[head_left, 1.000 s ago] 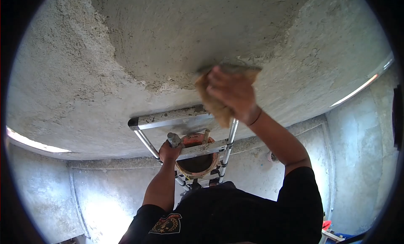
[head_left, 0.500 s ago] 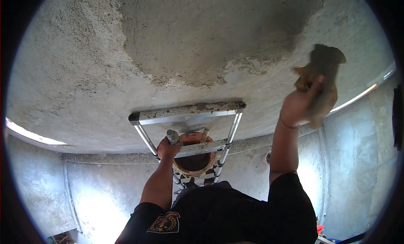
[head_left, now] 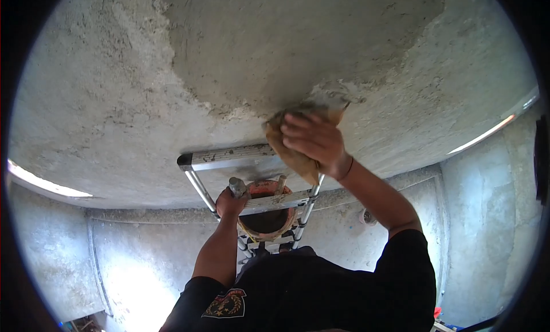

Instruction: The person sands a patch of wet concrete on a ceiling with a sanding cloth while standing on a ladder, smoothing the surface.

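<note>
My right hand [head_left: 314, 138] presses a brown, paper-like sheet [head_left: 295, 157] against the wall, at the lower edge of a darker, wet-looking plaster patch [head_left: 286, 40]. Its fingers are bent over the sheet. Lower left, my left hand [head_left: 229, 203] is closed round the grey, rounded end of a tool [head_left: 237, 187], beside the ladder's side rail. The rest of that tool is hidden. Just right of this hand, behind a ladder rung, hangs or stands an orange bucket [head_left: 290, 220] with grey mix and a wooden handle [head_left: 280, 185] in it.
An aluminium ladder [head_left: 229, 155] with mortar spots on its top bar leans at the wall. Rough grey plaster [head_left: 86, 97] surrounds the dark patch. Bright slits show at far left and right. A small round container [head_left: 367, 217] is below my right forearm.
My right hand has swung from the upper right to the middle, bringing the brown sheet onto the wall below the dark patch. My left hand has hardly moved.
</note>
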The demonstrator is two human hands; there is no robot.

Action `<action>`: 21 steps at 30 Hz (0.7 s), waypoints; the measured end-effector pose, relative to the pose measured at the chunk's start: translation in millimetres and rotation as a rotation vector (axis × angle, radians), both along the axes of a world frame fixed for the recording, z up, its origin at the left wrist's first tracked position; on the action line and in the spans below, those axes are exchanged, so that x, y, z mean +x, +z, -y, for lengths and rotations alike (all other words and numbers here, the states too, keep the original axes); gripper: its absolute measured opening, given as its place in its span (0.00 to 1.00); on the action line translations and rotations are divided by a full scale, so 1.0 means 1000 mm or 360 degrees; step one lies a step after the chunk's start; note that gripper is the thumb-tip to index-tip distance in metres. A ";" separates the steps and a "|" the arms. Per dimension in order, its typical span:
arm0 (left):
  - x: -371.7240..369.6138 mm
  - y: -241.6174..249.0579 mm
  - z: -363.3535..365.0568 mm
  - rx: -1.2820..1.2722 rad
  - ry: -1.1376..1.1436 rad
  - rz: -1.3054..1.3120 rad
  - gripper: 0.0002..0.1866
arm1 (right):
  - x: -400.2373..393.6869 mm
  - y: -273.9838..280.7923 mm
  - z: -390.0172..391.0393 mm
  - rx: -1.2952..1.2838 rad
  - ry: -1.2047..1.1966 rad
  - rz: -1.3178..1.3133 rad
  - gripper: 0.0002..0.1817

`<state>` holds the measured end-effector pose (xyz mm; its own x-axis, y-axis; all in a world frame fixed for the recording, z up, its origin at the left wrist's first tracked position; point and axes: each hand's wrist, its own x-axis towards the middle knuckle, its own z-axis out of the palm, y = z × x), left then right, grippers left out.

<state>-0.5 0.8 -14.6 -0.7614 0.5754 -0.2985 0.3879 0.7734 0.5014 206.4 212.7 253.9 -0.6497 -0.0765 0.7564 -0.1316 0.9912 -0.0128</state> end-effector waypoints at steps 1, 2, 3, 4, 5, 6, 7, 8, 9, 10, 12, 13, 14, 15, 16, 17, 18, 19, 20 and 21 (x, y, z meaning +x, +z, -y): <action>0.002 0.006 0.001 0.0014 0.0021 0.0016 0.31 | 0.004 -0.003 0.009 0.0023 -0.0018 -0.0003 0.10; 0.005 0.011 0.001 0.0028 0.0044 0.0036 0.31 | 0.009 -0.008 0.020 -0.0729 0.0092 -0.0281 0.10; 0.006 0.014 0.000 0.0017 0.0059 0.0012 0.31 | 0.014 -0.009 0.026 -0.1478 0.0216 -0.0557 0.10; 0.005 0.010 -0.003 0.0036 0.0057 0.0020 0.31 | 0.024 0.012 0.034 -0.1398 -0.0234 -0.0610 0.11; 0.003 0.005 -0.002 0.0008 0.0049 0.0009 0.31 | 0.039 0.033 0.039 -0.1309 -0.0684 -0.0659 0.12; 0.001 0.001 0.000 -0.0024 0.0037 -0.0004 0.31 | 0.055 0.021 0.019 -0.1167 -0.0817 -0.0782 0.14; 0.002 0.004 0.000 -0.0011 0.0048 0.0014 0.31 | 0.062 0.034 0.011 -0.0816 -0.1364 -0.0796 0.12; 0.004 0.010 0.001 -0.0003 0.0040 0.0015 0.31 | 0.055 0.062 -0.008 -0.0882 -0.0801 -0.1558 0.12; 0.006 0.018 0.002 0.0006 0.0039 0.0008 0.31 | 0.058 0.080 -0.012 -0.0810 -0.0830 -0.1637 0.14; 0.008 0.021 0.000 0.0013 0.0037 -0.0002 0.31 | 0.054 0.093 -0.025 -0.0798 -0.0833 -0.1645 0.14; 0.007 0.016 -0.001 0.0005 0.0024 -0.0025 0.30 | 0.040 0.113 -0.051 -0.0021 -0.0424 -0.1687 0.13; 0.006 0.012 0.000 -0.0015 0.0018 -0.0044 0.30 | 0.034 0.107 -0.059 -0.0015 -0.0431 -0.1697 0.13; 0.004 0.010 0.000 -0.0008 0.0009 -0.0056 0.30 | 0.025 0.095 -0.067 0.0100 -0.0477 -0.1478 0.09; 0.003 0.006 0.000 -0.0006 0.0005 -0.0060 0.30 | 0.019 0.086 -0.073 0.0213 -0.0520 -0.1256 0.07; 0.003 0.003 0.000 -0.0007 0.0004 -0.0058 0.30 | 0.012 0.081 -0.062 0.0227 -0.0578 -0.1121 0.05; 0.003 0.001 0.000 -0.0008 0.0017 -0.0054 0.30 | 0.010 0.075 -0.048 0.0239 -0.0630 -0.0986 0.04; 0.002 0.002 -0.001 -0.0002 0.0019 -0.0059 0.30 | 0.011 0.070 -0.040 0.0243 -0.0626 -0.0992 0.04; 0.002 0.003 -0.001 0.0007 0.0007 -0.0029 0.31 | 0.014 0.063 -0.033 0.0114 -0.0508 -0.0837 0.03; 0.002 0.004 0.001 0.0014 -0.0009 0.0001 0.31 | 0.017 0.058 -0.025 -0.0016 -0.0393 -0.0680 0.06; 0.001 0.000 0.003 0.0017 -0.0013 -0.0004 0.31 | 0.018 0.055 -0.017 -0.0013 -0.0397 -0.0685 0.06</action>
<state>1.0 -2.1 -14.4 -0.7575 0.5847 -0.2906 0.3954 0.7649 0.5084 224.9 229.4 309.0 -0.2760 0.0483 0.9600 0.1144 0.9933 -0.0171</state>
